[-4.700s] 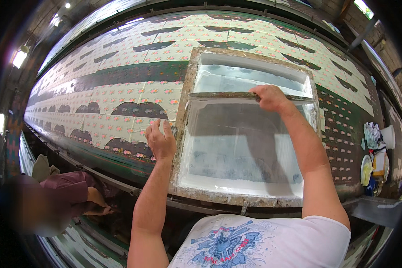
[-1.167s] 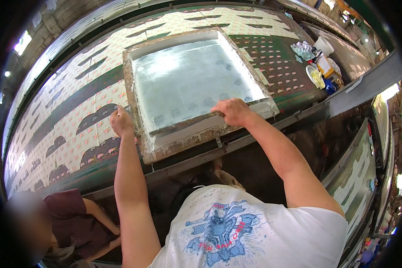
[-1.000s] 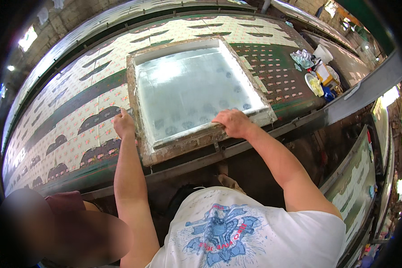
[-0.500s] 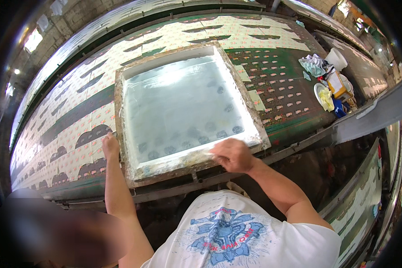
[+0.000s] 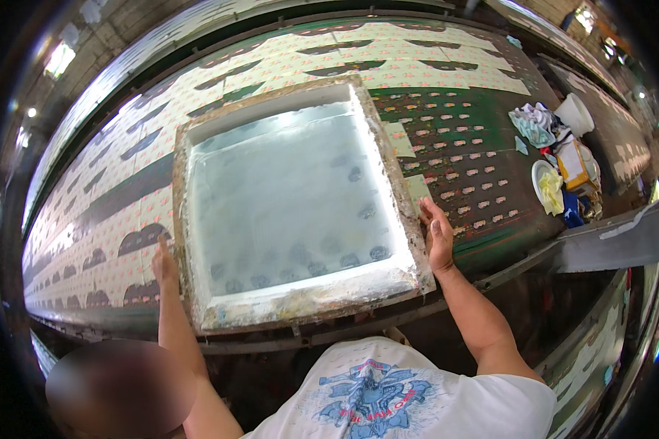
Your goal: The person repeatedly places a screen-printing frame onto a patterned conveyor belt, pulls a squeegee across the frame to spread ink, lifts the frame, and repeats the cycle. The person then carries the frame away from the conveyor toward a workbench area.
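Note:
A large screen-printing frame (image 5: 184, 241) lies across the patterned cloth, its pale translucent mesh (image 5: 285, 197) showing dark round blots along the near and right sides. My left hand (image 5: 166, 265) is closed at the outer left edge of the frame. At the opposite edge, my right hand (image 5: 438, 235) grips the side near the close corner, thumb showing and fingers rather straight. The frame hides the undersides of both hands' grip. Its near side reaches over the table's metal rail (image 5: 388, 322).
Long green printing table (image 5: 483, 252) carries cream panels (image 5: 410, 73) with small pink motifs. Toward the right stand a white bucket (image 5: 575, 115), crumpled rags (image 5: 536, 124), a yellow cloth (image 5: 552, 194) in a bowl, and a box (image 5: 575, 164). A blurred patch covers the lower left.
My right hand has moved from the frame's near edge to its right side. The frame looks larger and sits lower in view, its near side seemingly raised. My left hand stays at the left edge.

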`<state>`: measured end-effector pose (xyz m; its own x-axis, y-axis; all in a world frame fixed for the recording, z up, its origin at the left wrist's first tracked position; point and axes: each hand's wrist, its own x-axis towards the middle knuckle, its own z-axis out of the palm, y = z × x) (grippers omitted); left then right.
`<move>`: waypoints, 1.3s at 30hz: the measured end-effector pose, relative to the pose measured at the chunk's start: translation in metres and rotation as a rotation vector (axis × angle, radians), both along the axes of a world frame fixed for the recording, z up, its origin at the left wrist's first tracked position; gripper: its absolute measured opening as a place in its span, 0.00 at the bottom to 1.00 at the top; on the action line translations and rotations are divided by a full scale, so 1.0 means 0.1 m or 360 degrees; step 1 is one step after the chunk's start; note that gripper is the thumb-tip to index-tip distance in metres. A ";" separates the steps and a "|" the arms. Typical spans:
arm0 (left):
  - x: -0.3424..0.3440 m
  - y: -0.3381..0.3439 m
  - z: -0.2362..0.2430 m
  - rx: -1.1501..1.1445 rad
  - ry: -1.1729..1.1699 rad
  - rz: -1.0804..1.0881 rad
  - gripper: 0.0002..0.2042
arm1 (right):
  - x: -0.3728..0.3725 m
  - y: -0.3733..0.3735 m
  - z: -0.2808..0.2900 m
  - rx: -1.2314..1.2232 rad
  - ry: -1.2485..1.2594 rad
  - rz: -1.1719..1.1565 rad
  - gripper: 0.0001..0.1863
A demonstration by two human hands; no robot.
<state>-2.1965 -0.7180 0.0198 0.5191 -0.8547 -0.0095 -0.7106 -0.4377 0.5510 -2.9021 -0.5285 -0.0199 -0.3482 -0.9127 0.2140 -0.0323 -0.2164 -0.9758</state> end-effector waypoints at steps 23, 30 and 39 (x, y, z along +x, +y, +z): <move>0.02 0.29 0.58 -0.0012 0.1945 -0.0103 0.49 | 0.53 1.15 2.60 -0.0597 -0.0083 0.0160 0.39; -0.87 0.68 1.21 0.0190 0.2343 -0.0419 0.53 | 0.82 2.58 3.39 -0.0937 0.0213 -0.0059 0.40; -1.78 1.05 1.50 0.0374 0.2686 -0.0854 0.47 | 0.98 4.84 3.56 -0.0421 0.1166 -0.0907 0.43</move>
<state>-2.3742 -0.6133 0.1702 -0.4883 -0.8125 -0.3185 0.4247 -0.5401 0.7266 -2.8038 -0.0450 0.3360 -0.4223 -0.5390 0.7288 -0.7822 -0.1896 -0.5935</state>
